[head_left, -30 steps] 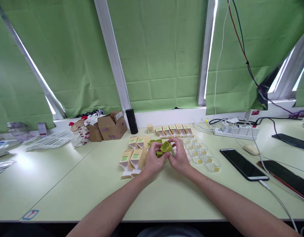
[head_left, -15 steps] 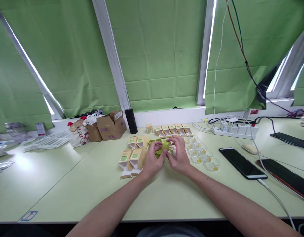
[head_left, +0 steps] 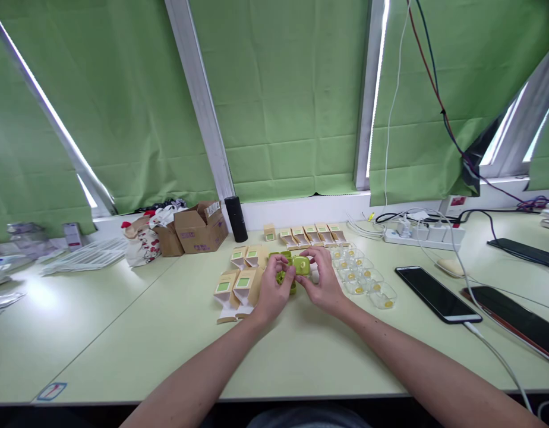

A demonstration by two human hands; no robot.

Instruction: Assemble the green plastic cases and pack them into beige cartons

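A small green case with rounded corners (head_left: 302, 266) is held up just over the table between my two hands. My right hand (head_left: 323, 284) grips it by its right side, thumb below and fingers above. My left hand (head_left: 274, 290) pinches at its left edge with thumb and fingertips. Behind and below my left fingers lie more green cases (head_left: 293, 289), partly hidden. Open cardboard boxes with green labels (head_left: 248, 280) stand left of my left hand. Clear plastic trays with yellow spots (head_left: 357, 275) lie in rows right of my right hand.
At the back stand a row of small cardboard boxes (head_left: 310, 235), a black cylinder (head_left: 236, 219) and a brown carton (head_left: 201, 227). To the right lie a phone (head_left: 437, 294) with a white cable, a second dark device (head_left: 515, 318) and a power strip (head_left: 426, 236).
The green case has turned between my fingers, so its broad face now shows. My left hand has shifted slightly left and down.
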